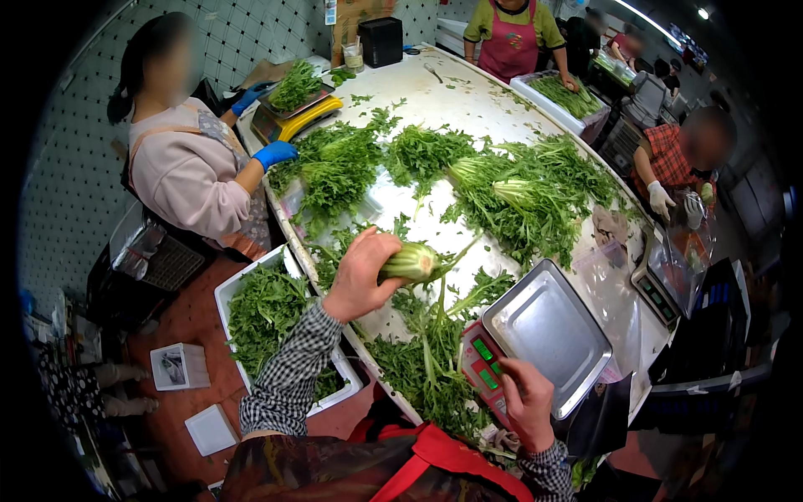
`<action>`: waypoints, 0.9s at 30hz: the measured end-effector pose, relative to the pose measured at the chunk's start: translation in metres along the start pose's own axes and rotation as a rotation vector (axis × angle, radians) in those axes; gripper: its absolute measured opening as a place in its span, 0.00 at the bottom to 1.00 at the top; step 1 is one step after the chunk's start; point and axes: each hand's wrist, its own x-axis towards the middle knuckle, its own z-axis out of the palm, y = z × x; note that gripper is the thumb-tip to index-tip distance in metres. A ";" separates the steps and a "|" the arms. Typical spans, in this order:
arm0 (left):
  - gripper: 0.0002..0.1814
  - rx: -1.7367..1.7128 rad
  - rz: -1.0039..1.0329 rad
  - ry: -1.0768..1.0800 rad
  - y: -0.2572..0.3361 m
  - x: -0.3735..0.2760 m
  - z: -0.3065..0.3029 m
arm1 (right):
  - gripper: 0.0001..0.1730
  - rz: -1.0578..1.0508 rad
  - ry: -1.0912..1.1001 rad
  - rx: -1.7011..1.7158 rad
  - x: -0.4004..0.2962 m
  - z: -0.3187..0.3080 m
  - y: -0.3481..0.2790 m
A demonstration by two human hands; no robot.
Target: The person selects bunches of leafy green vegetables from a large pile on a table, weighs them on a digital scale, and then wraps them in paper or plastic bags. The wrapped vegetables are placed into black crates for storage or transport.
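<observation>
My left hand (361, 276) grips a bunch of leafy greens (411, 262) around its pale stalks, its cut root end turned towards the right. One stem sticks out beyond the cut end. My right hand (530, 401), fingers curled, is over the near edge of a red digital scale (492, 386) with lit green displays. Whether anything small sits between those fingers cannot be told. The scale's steel pan (546, 339) bears nothing. Loose leaves and stems (426, 370) lie on the white table (433, 235) beneath and between my hands.
Heaped greens (521, 201) cover the table's middle. At left, a blue-gloved person (188, 163) stands by a yellow scale (307, 119). A white foam box (223, 295) of leaves stands beside my left arm. Plastic bags (605, 288) lie right, near another gloved person (671, 157).
</observation>
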 end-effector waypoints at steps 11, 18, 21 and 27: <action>0.26 -0.249 -0.373 0.207 0.051 -0.022 -0.033 | 0.31 -0.402 -0.386 -0.438 0.081 0.057 0.004; 0.29 0.136 -0.003 0.268 0.049 -0.044 -0.035 | 0.31 0.433 -0.612 0.567 0.069 0.054 -0.004; 0.27 0.161 0.248 0.209 0.064 -0.064 -0.003 | 0.34 0.592 -0.648 1.092 0.066 0.056 -0.030; 0.26 0.141 0.174 -0.104 0.110 -0.075 0.018 | 0.22 0.619 -0.232 1.271 0.051 0.066 -0.003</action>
